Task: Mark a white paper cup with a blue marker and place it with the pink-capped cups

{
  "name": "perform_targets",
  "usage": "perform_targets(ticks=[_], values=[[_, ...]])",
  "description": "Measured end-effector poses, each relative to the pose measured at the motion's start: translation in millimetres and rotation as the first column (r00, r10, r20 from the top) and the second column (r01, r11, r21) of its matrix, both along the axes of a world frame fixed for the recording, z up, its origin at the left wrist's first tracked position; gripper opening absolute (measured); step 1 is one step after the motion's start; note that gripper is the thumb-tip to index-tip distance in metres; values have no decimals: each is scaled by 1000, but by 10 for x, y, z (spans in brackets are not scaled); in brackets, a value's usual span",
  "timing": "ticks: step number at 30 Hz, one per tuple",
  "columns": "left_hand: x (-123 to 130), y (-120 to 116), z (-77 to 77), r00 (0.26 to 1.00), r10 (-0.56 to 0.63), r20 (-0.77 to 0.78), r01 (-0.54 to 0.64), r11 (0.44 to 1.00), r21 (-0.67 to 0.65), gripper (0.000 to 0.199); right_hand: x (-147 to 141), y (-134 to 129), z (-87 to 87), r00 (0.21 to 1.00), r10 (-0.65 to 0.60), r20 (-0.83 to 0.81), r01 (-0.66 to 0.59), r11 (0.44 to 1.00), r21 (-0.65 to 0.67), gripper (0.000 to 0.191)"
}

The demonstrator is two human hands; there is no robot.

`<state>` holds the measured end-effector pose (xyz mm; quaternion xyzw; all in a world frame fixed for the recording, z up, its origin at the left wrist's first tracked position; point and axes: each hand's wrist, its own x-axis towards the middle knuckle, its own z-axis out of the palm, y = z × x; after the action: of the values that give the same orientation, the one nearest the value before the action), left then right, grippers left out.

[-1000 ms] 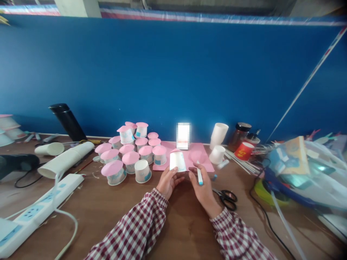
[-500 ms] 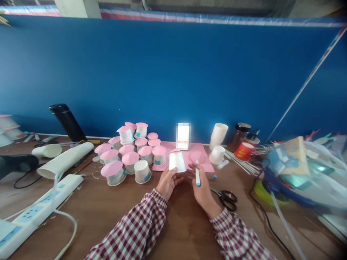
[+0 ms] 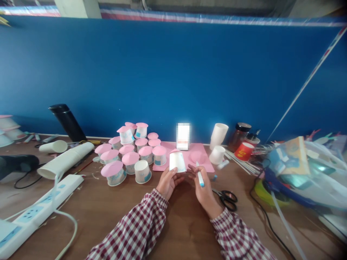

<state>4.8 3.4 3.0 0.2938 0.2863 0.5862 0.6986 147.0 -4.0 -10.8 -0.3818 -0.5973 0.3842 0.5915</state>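
My left hand grips a white paper cup near its lower edge; a pink paper top shows at the cup's far end. A white marker with a blue end rests in my right hand, held between thumb and fingers, apart from the cup. Beyond both hands lies a pink paper sheet with a pink round piece on it. A blue marker cap sits to the right. Left of the cup stand several paper cups with pink tops and one uncovered cup.
Black-handled scissors lie right of my right hand. A lit, blurred screen stands behind the sheet. White cups, a red cup and a plastic bag are at right. A power strip and black bottle are at left.
In my right hand the marker has tilted, its blue end shifting slightly to the right. My left hand and the cup have hardly moved.
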Motion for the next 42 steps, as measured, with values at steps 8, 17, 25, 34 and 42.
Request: perform_targets(ticks=[8,17,25,34,42], values=[[7,-18,15,1000,6,-25,-6,1000,-7,32,14,-4,58,991,-124,58,118,988,100,11],[4,-20,20,1000,5,-22,-5,1000,-1,34,-5,-34,91,991,-136,16,133,986,96,12],[1,-16,21,1000,6,-8,-6,1000,-9,29,-24,-39,85,996,-84,-42,85,995,41,9],[10,-13,-1,999,14,-45,-13,1000,19,33,-21,-59,92,981,-131,140,123,990,62,12],[14,-35,5,998,3,-68,0,999,49,34,-37,-83,122,959,-180,219,154,980,130,16]])
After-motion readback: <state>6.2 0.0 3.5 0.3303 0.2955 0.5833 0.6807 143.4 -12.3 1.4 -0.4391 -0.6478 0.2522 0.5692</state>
